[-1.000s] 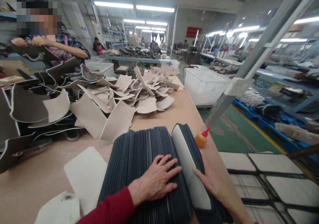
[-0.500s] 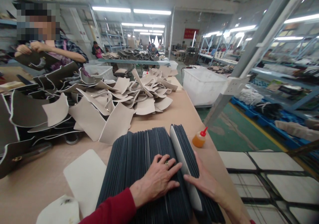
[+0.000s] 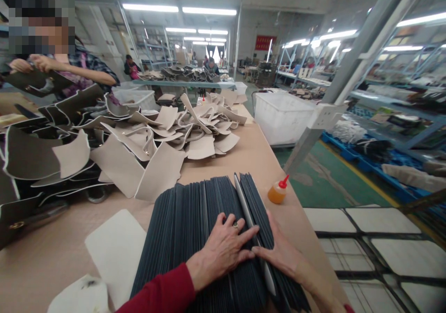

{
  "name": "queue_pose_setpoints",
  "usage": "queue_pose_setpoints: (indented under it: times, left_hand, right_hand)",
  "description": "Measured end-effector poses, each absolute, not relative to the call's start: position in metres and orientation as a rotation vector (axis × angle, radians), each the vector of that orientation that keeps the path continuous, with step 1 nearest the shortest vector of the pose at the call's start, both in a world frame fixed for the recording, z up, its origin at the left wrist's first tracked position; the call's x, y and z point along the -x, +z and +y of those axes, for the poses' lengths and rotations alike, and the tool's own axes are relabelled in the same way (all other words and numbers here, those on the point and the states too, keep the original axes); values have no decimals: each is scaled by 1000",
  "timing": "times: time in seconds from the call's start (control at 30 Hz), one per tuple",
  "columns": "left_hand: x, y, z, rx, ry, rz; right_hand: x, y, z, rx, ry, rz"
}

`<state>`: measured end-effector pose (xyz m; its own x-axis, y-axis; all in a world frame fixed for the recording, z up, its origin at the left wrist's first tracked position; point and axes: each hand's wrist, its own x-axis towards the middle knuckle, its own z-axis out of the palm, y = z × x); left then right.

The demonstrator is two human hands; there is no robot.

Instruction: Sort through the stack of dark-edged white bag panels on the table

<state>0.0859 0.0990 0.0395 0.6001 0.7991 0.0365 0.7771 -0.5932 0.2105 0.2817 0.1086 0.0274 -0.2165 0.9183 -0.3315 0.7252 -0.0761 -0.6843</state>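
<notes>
Head view: right hand (image 3: 283,252), spread wide, clasping the small bundle (image 3: 259,208) at lower centre, has closed it toward the main stack (image 3: 195,224) under the splayed, non-gripping left hand (image 3: 223,250); pale panel (image 3: 248,213) narrowed to a sliver, so 2 groups look nearly merged.

Work table (image 3: 240,157), long, surfaced in plain light-brown sheeting; at its near end, a broad row of thin, dark navy panels (image 3: 188,238) stands on edge; just right, a narrower batch of similar dark panels (image 3: 257,206), pale on its left face; near the right edge, an upright clear bottle of amber liquid with red nozzle cap (image 3: 277,193); left, a flat off-white sheet with rounded corners (image 3: 116,250); beyond, heaped beige, flexible bag pieces (image 3: 160,171).
</notes>
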Motion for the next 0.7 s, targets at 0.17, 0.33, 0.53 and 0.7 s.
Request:
queue_pose_setpoints:
  times: [0.17,0.33,0.53,0.7]
  left_hand:
    - [-85,38,101,-2658,213,1294]
    - [-82,36,100,-2663,261,1308]
    - [-79,34,98,-2674,288,1278]
    - [-79,31,98,-2662,329,1294]
  right_hand:
    - [-287,20,110,1762,1158,-1964]
    - [-299,10,111,1685,1173,-1960]
    - [-306,5,115,1672,1144,-1974]
    - [-303,5,120,1683,1120,-1915]
